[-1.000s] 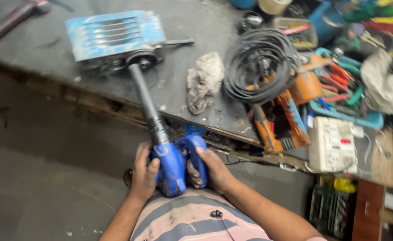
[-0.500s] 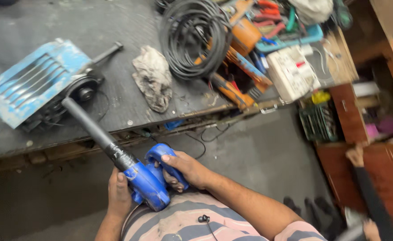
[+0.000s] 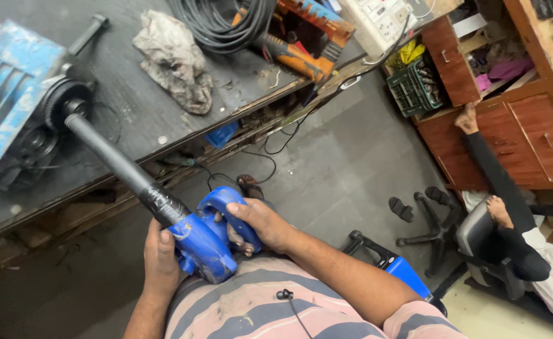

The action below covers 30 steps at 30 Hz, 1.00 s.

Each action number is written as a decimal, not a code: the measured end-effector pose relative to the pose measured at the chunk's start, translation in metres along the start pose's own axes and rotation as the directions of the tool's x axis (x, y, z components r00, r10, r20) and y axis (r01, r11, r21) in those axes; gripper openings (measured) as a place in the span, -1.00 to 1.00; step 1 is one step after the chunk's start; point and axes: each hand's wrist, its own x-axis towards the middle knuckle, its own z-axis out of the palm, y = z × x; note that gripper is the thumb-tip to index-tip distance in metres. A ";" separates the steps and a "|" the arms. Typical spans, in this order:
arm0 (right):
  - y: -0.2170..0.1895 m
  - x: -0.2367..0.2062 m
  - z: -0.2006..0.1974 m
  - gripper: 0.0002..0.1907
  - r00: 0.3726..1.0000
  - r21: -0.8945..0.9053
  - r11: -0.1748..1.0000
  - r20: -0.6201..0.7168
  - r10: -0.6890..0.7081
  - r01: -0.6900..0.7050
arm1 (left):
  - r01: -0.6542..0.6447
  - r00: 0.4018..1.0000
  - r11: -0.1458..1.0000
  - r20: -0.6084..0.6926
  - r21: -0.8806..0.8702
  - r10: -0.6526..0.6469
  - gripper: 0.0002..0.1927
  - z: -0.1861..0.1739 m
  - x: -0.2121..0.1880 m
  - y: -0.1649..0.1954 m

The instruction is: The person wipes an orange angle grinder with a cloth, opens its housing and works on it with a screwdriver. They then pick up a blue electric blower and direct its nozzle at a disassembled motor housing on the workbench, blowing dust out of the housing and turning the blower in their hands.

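I hold a blue electric air blower point(image 3: 206, 242) against my lap with both hands. My right hand point(image 3: 259, 224) is wrapped around its loop handle. My left hand point(image 3: 160, 257) cups the blower's body from the left side. Its long black nozzle point(image 3: 110, 161) slants up and left, and the tip rests at a round black motor part point(image 3: 60, 107) beside a blue louvred metal cover point(image 3: 6, 81) on the dark workbench point(image 3: 132, 135).
A dirty rag point(image 3: 176, 59), a coil of black cable point(image 3: 220, 22), orange tools point(image 3: 298, 56) and a white socket board point(image 3: 383, 19) lie on the bench. At right are wooden cabinets point(image 3: 508, 119), a green crate point(image 3: 417, 91), and another person's legs point(image 3: 499, 188) on a chair.
The view has swung right and down, bringing the floor, the cabinets and the other person's legs into sight. My hands keep the same hold on the blower.
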 end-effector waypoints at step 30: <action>0.032 -0.007 0.055 -0.40 1.000 0.081 0.997 0.016 0.008 -0.009 | 0.096 0.995 0.994 0.043 -0.047 -0.094 -0.22 -0.040 -0.034 -0.003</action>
